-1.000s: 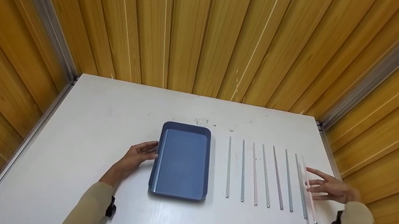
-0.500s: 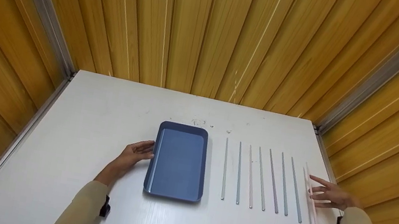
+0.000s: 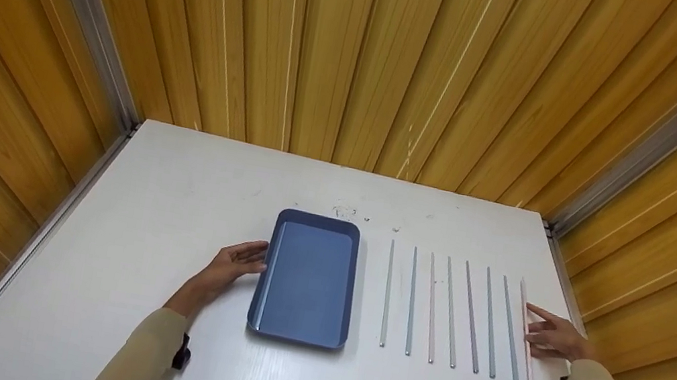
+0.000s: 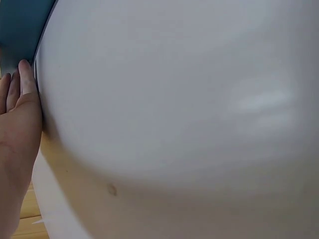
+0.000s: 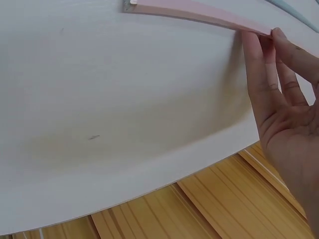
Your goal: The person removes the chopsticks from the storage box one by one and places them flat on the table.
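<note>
Against the left side of a blue rectangular tray (image 3: 308,280) rests my left hand (image 3: 229,268); the left wrist view shows its fairly straight fingers (image 4: 26,79) touching the tray wall (image 4: 22,30). At the right end of a row of slim pastel chopsticks, a pink chopstick (image 3: 527,356) with a silver end lies low over the table. My right hand (image 3: 560,337) has its thumb and fingertips at that chopstick's right edge, pinching it as seen in the right wrist view, where the pink chopstick (image 5: 189,11) runs past the fingers (image 5: 256,64).
Several more chopsticks, among them a purple chopstick (image 3: 471,316) and a pale green chopstick (image 3: 388,293), lie side by side between tray and right hand. The white table (image 3: 204,182) is enclosed by wood-patterned walls (image 3: 334,46). Small dark marks (image 3: 345,211) dot its far part.
The right hand has lowered the pink chopstick and straightened it beside the blue-green one, in line with the row. The left hand stays at the tray. The head view has shifted slightly.
</note>
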